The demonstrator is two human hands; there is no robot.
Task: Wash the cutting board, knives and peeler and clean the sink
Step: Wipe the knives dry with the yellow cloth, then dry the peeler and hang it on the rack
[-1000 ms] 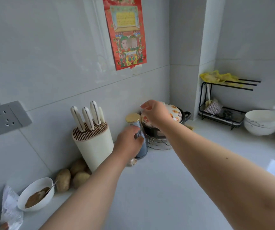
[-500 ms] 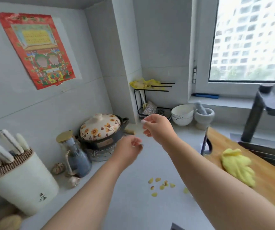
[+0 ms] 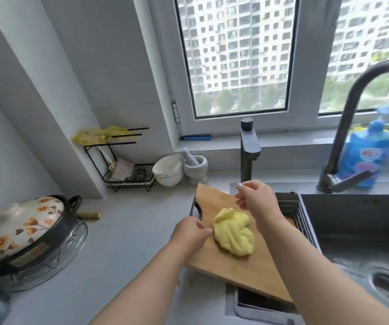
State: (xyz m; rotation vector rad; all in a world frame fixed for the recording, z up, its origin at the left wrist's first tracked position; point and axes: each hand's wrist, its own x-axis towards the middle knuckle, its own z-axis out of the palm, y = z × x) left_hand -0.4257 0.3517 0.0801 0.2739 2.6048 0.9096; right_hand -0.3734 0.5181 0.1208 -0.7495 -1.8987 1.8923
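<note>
A wooden cutting board (image 3: 247, 268) lies partly over the left end of the sink (image 3: 362, 233), with a crumpled yellow cloth (image 3: 234, 233) on it. My left hand (image 3: 192, 233) is at the board's left edge, thumb on top close to the cloth, and seems to grip that edge. My right hand (image 3: 254, 198) hovers over the board's far end with loosely curled fingers; I see nothing in it. No knife or peeler shows near the sink.
A dark faucet (image 3: 350, 118) arches over the sink, with a blue soap bottle (image 3: 367, 153) behind it. A wire basket (image 3: 292, 207) sits in the sink. On the counter stand a flowered pot (image 3: 19, 226), white bowls (image 3: 167, 170), a mortar (image 3: 195, 165) and a black rack (image 3: 123, 165).
My view swung right, from the knife block and pot to the sink. Both hands moved from mid-air down to the cutting board; the left one now sits at its edge.
</note>
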